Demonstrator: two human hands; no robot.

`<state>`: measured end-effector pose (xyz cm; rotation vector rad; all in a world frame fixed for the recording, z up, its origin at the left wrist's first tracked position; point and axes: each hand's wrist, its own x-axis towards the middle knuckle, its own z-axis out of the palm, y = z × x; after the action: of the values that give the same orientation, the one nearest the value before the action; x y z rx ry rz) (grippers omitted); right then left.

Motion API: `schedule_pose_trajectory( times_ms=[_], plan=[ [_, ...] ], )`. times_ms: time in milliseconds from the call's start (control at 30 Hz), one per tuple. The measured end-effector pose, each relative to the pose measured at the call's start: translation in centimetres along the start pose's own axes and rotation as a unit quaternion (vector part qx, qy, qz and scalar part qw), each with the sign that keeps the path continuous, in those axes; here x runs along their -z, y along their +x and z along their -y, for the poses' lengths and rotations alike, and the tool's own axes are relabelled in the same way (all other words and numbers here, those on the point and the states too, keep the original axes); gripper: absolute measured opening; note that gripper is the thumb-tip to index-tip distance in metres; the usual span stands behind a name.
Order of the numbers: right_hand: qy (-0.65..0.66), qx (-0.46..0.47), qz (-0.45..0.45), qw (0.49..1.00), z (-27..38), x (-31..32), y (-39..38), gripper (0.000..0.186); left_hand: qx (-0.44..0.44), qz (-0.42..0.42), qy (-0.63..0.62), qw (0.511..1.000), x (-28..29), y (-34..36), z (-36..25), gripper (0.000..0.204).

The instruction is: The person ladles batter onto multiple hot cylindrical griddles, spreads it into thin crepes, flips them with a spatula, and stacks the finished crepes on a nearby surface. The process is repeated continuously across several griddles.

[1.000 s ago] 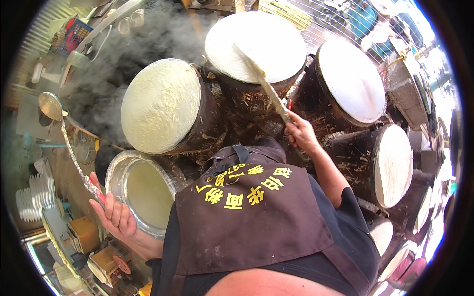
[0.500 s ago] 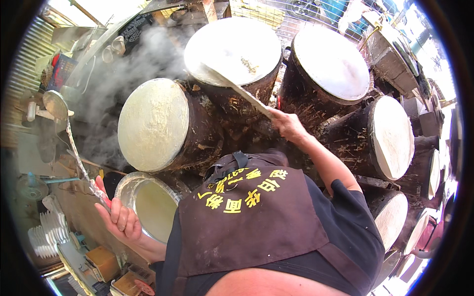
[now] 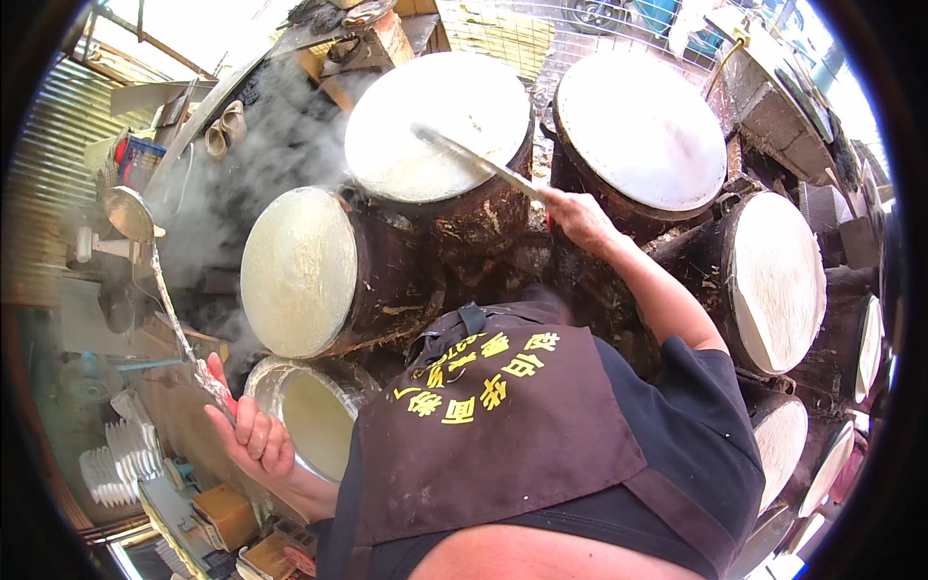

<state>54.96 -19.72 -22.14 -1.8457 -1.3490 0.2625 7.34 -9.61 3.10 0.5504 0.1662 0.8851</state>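
Note:
My left hand (image 3: 261,445) is closed on the red-gripped handle of a long ladle (image 3: 130,213), its metal bowl raised at the left beside steam. Below the ladle, next to that hand, a metal pot (image 3: 319,430) holds pale cloudy liquid. My right hand (image 3: 578,220) grips a long flat stick (image 3: 483,164), whose far end lies over the white top of the middle dark drum (image 3: 396,101). A drum (image 3: 295,271) at left has a cream-coated top; another drum (image 3: 643,126) at upper right has a white top.
More dark drums with white tops (image 3: 778,285) curve down the right side. At lower left are stacked white items (image 3: 116,464) and yellowish boxes (image 3: 227,512). A wire mesh (image 3: 570,29) stands behind the drums; corrugated sheet (image 3: 58,174) lines the left.
My right hand has moved upward with the stick, whose tip has shifted on the middle drum. The view has shifted slightly. My left hand keeps holding the ladle.

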Motion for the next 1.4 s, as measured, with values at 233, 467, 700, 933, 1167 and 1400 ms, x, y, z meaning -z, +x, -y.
schedule_pose_trajectory(
  times_ms=[233, 467, 700, 933, 1167, 1400],
  plan=[
    [0.071, -0.156, 0.061, 0.983, -6.8, -0.4, 8.9, 0.033, 0.032, -0.016, -0.002, 0.999, -2.7, 2.9, 3.0, 0.058],
    [-0.088, -0.053, 0.072, 0.992, -3.5, 0.6, 10.2, 0.038, 0.07, -0.019, -0.018, 0.997, -3.6, 5.0, 5.6, 0.06],
    [0.066, -0.153, 0.015, 0.986, -13.2, -6.1, 21.3, 0.041, 0.146, -0.035, -0.022, 0.988, -5.5, 10.4, 9.4, 0.059],
    [-0.014, -0.107, -0.092, 0.99, 0.3, -0.6, 5.2, 0.049, 0.234, -0.081, -0.037, 0.968, -2.7, 11.5, 11.2, 0.056],
    [-0.104, -0.253, -0.02, 0.962, -2.7, -1.5, 14.4, 0.047, 0.373, -0.098, -0.051, 0.921, 1.9, 18.1, 16.2, 0.046],
    [-0.058, -0.143, 0.012, 0.988, -4.3, -1.5, 17.5, 0.048, 0.375, -0.125, -0.081, 0.915, 6.2, 23.7, 21.1, 0.039]
  ],
)
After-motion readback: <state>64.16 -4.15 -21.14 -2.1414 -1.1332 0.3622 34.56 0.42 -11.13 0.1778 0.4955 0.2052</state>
